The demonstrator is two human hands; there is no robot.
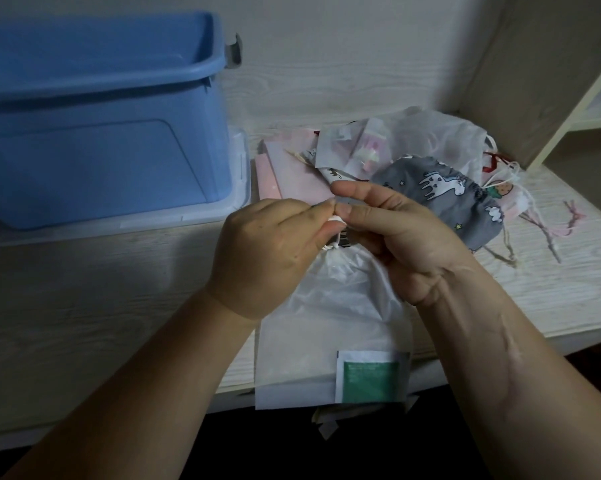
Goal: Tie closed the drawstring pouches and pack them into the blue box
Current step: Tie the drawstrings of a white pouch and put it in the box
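Observation:
A white translucent drawstring pouch [330, 327] with a green label at its lower corner lies on the table in front of me, its neck gathered. My left hand [264, 261] and my right hand [396, 233] meet just above the neck, both pinching the pouch's white drawstring [337, 221] between fingertips. The blue box [98, 119] stands open at the back left, resting on a clear lid. Behind my hands lies a heap of other pouches: a grey one with white animal prints [441, 188], a pink one [292, 174] and white translucent ones [430, 133].
The pale wood-grain table [101, 306] runs to a front edge near the pouch's bottom. A wooden shelf unit [548, 81] rises at the right. Loose pink and beige cords [548, 230] trail on the table at the right of the heap.

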